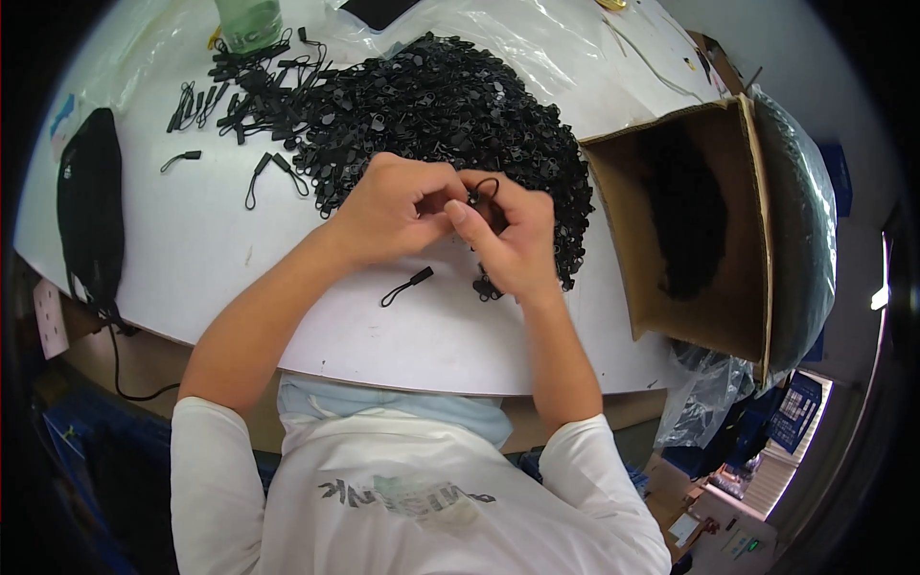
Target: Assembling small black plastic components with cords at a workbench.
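We saw a large heap of small black pieces (450, 105) beyond the hands, so we judged that much was left. Black looped pulls (257, 81) lay scattered left of the heap, and a single pull (422, 276) lay on its near side; whether any were finished, we could not tell. At the heap's near edge, the right hand (517, 235) narrowly pinched a black cord loop (495, 182) — one piece apparently underway — while the left hand (393, 211) met it, fingertips partly hidden, its hold unclear to us.

dk lettering (412, 496) — wht shirt (412, 537), partly legible
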